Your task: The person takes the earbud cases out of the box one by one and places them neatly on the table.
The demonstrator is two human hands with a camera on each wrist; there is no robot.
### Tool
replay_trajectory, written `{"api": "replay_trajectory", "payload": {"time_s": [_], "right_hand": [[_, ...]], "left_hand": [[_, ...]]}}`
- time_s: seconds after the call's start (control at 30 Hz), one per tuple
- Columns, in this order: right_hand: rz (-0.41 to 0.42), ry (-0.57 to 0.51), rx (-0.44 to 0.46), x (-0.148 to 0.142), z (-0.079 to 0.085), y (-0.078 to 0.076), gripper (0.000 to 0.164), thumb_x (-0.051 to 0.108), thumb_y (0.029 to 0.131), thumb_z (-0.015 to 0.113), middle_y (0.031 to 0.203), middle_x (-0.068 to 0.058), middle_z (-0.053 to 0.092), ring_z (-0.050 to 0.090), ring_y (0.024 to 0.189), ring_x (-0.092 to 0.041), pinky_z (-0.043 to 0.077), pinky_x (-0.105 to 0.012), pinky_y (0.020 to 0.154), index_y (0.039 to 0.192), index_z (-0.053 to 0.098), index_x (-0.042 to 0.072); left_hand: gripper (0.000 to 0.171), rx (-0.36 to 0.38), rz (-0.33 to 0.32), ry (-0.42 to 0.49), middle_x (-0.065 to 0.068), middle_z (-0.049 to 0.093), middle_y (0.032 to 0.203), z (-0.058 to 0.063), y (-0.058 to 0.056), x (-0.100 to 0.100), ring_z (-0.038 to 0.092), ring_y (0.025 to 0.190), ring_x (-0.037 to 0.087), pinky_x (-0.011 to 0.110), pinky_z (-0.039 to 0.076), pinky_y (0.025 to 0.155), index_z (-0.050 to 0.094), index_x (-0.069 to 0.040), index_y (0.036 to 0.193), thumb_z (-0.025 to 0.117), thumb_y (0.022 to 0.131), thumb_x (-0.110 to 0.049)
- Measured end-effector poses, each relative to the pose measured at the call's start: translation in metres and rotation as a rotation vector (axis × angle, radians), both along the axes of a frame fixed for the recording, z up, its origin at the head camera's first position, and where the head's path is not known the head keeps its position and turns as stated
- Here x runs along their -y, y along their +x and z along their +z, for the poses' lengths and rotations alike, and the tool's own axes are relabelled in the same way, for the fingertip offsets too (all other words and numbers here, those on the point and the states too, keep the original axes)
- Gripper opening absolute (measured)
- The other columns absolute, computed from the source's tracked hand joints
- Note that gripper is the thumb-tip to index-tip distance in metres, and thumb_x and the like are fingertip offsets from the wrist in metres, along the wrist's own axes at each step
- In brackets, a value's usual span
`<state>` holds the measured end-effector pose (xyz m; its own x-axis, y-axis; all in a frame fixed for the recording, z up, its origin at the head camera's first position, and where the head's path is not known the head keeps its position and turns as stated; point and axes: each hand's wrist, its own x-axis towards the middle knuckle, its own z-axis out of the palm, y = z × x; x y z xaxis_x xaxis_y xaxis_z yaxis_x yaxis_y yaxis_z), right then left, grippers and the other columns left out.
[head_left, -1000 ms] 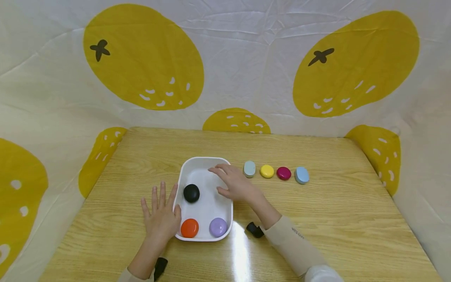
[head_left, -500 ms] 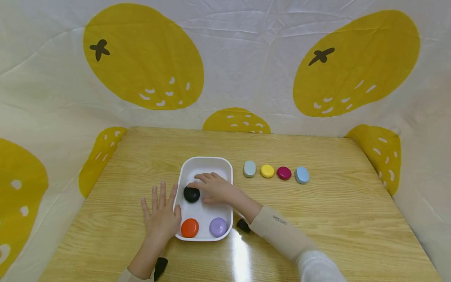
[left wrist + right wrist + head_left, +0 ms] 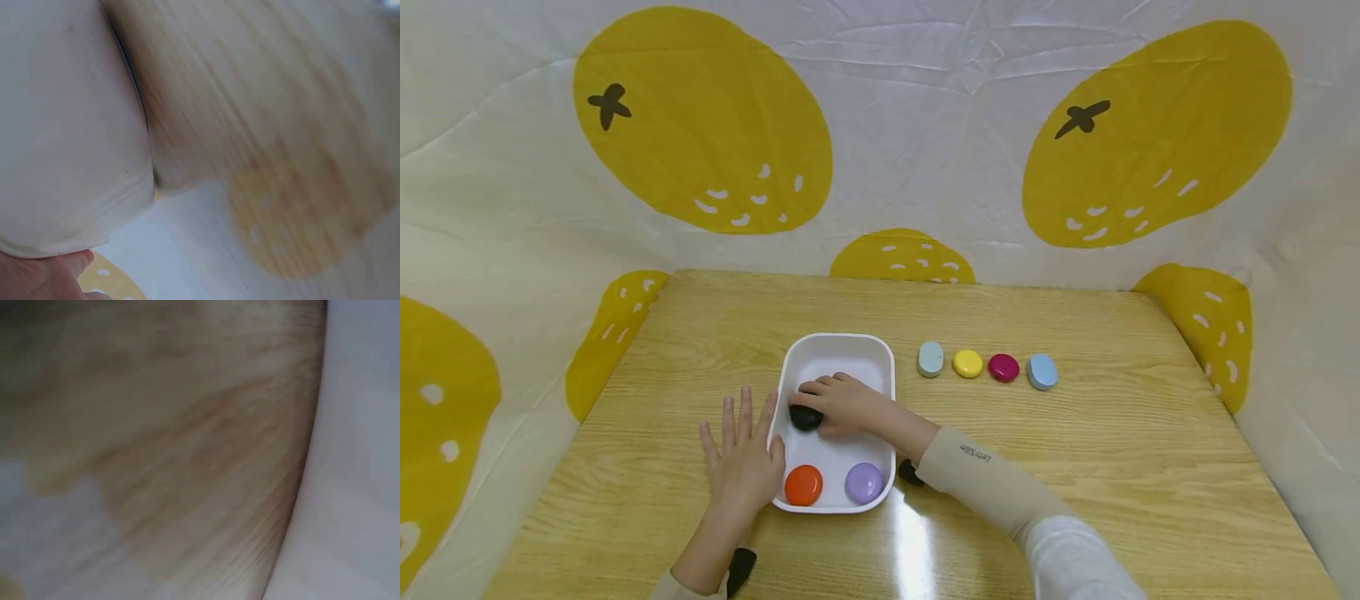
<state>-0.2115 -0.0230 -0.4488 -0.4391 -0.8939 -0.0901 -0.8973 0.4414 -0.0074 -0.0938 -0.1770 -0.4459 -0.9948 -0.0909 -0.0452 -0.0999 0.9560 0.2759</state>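
Note:
Inside a white tray, my right hand has its fingers curled over a smooth black rounded piece near the left wall. The thumb side is partly hidden by the hand. My left hand lies with fingers spread at the tray's left edge, its thumb side touching the rim. In the left wrist view, part of a hand shows below the tray's white wall. The right wrist view holds only the tray wall and blurred wood grain.
A red-orange round piece and a lilac one sit in the tray's near corners. Right of the tray, a row holds a pale green oval, a yellow disc, a magenta disc and a light blue oval.
My right hand has moved left from the tray's right side to the black piece, and its fingers have closed over it. The left hand stays in place.

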Motion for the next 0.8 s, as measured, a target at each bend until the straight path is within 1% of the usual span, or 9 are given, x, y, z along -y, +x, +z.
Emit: {"api": "replay_trajectory", "payload": {"time_s": [0.1,0.23,0.4,0.57,0.8], "right_hand": [[-0.013,-0.002,0.035,0.0008,-0.0003,0.0004,0.060,0.036,0.084,0.061,0.136,0.003,0.045,0.046,0.119,-0.016,0.038,-0.033,0.096,0.138,0.038,0.024],[-0.021,-0.001,0.048,0.0014,-0.0021,0.0005,0.060,0.041,0.085,0.059,0.135,0.003,0.046,0.046,0.118,-0.015,0.038,-0.032,0.095,0.139,0.037,0.024],[-0.018,0.001,0.038,0.0030,-0.0026,0.0007,0.058,0.040,0.086,0.058,0.132,0.003,0.047,0.047,0.114,-0.015,0.039,-0.031,0.094,0.138,0.038,0.023],[-0.011,-0.004,0.020,0.0050,-0.0017,0.0008,0.059,0.040,0.084,0.061,0.128,0.003,0.049,0.049,0.109,-0.015,0.040,-0.030,0.092,0.136,0.040,0.022],[-0.002,0.001,-0.014,0.0036,-0.0039,0.0005,0.059,0.044,0.081,0.063,0.118,0.004,0.051,0.050,0.101,-0.013,0.041,-0.030,0.088,0.133,0.043,0.026]], "left_hand": [[0.057,-0.008,0.000,-0.006,0.017,0.000,0.152,-0.0008,-0.0002,0.0003,-0.004,0.138,0.038,0.062,-0.009,0.103,0.019,-0.018,0.147,0.037,0.094,-0.028],[0.058,-0.010,-0.001,-0.008,0.017,0.000,0.152,-0.0012,-0.0007,0.0004,-0.004,0.138,0.038,0.062,-0.009,0.104,0.018,-0.018,0.147,0.037,0.094,-0.028],[0.058,0.001,0.000,-0.011,0.017,-0.001,0.152,-0.0005,-0.0011,0.0002,-0.004,0.138,0.038,0.061,-0.011,0.104,0.018,-0.017,0.147,0.037,0.094,-0.028],[0.058,0.005,0.000,-0.009,0.017,-0.002,0.152,0.0005,-0.0009,0.0001,-0.005,0.138,0.038,0.061,-0.011,0.103,0.018,-0.017,0.147,0.037,0.094,-0.028],[0.057,-0.008,-0.004,-0.006,0.018,0.000,0.152,0.0016,0.0005,-0.0008,-0.004,0.137,0.039,0.062,-0.010,0.103,0.020,-0.016,0.147,0.038,0.093,-0.027]]}}
